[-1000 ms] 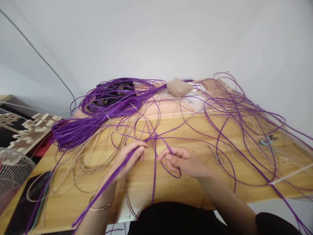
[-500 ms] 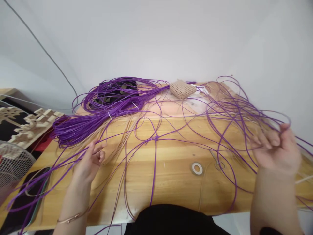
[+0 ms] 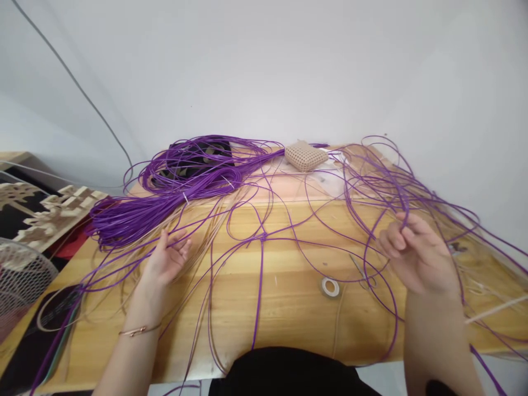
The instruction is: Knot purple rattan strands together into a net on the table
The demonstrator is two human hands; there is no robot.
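My right hand [image 3: 416, 253] is closed, with thumb and fingertips pinched on a purple cane strand [image 3: 405, 199] that loops upward above the table. My left hand [image 3: 167, 258] hovers over the left part of the table, palm partly up, its fingers apart and loosely curled. Loose purple strands run just behind and beside it, and nothing shows in its grip. Between the hands, several thin purple strands cross in a small woven knot [image 3: 263, 236] on the wooden table [image 3: 301, 319]. A thick tied bundle of purple strands [image 3: 136, 220] lies behind my left hand.
A roll of tape [image 3: 330, 286] and scissors [image 3: 363, 273] lie right of centre. A beige woven pouch [image 3: 306, 156] sits at the back. Tan strands [image 3: 214, 228] spread under the purple ones. At left are a phone-like dark slab [image 3: 39, 335], a fan [image 3: 25, 275] and wooden cutouts [image 3: 58, 212].
My right hand has moved inward to the left, bringing a purple strand with it. My left hand has shifted slightly right and its fingers have loosened; the strands beside it have dropped.
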